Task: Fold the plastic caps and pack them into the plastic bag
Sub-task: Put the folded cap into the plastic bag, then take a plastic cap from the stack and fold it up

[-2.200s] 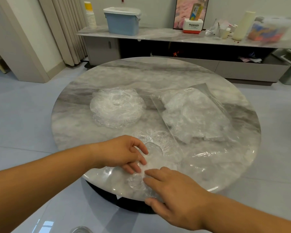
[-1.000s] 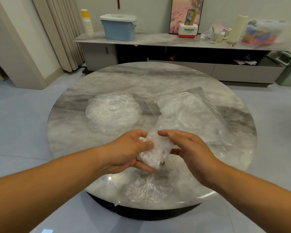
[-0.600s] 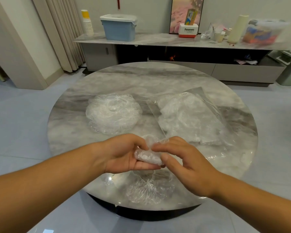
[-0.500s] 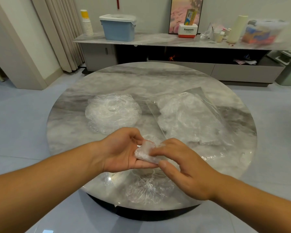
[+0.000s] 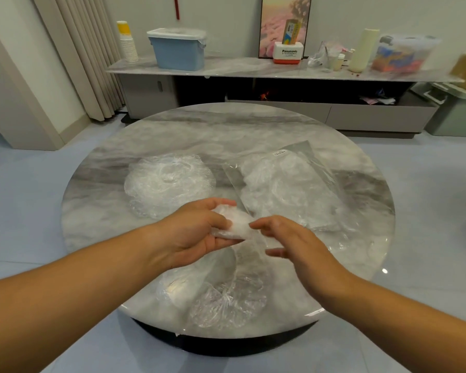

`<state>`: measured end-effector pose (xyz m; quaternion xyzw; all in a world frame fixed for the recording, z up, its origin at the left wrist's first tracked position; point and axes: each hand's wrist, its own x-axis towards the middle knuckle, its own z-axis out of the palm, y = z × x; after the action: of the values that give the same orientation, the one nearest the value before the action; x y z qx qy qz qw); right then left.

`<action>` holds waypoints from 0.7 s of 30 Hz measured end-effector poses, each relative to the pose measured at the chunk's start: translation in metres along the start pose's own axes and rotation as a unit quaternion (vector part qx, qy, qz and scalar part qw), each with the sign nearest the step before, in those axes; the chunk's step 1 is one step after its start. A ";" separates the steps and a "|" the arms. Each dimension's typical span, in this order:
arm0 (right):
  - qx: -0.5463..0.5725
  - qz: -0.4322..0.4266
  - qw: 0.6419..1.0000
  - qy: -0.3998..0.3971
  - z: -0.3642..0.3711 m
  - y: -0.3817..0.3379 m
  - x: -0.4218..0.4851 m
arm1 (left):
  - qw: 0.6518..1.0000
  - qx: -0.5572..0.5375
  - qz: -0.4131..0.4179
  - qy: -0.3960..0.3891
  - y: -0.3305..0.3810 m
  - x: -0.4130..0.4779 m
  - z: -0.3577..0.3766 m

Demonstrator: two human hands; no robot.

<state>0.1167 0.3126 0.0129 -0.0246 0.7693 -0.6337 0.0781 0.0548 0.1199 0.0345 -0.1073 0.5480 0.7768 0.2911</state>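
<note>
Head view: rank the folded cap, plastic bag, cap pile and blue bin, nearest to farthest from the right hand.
1. folded cap, held in the left hand, beside the right hand
2. plastic bag, just beyond
3. cap pile, farther left
4. blue bin, far back

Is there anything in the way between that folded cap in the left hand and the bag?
Nothing visible. The folded cap, gripped by the left hand, is just short of the plastic bag lying on the table; only the open right hand hovers beside it.

cap stack [image 5: 170, 185] left of plastic bag [image 5: 288, 189]
</note>
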 end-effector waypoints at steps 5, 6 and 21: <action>0.172 0.072 0.982 0.022 -0.020 -0.008 -0.013 | 0.996 0.057 0.060 -0.029 -0.008 -0.007 0.036; 0.182 0.065 0.980 0.036 -0.025 -0.008 -0.016 | 0.993 0.081 0.072 -0.036 -0.009 -0.008 0.043; -0.061 0.132 0.963 0.228 -0.107 0.033 -0.038 | 0.712 0.670 0.200 -0.060 -0.056 0.004 0.080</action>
<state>0.1399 0.4278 0.0034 0.2175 0.8002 -0.5586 -0.0187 0.0960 0.2070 0.0180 0.2746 0.9150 0.2508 0.1565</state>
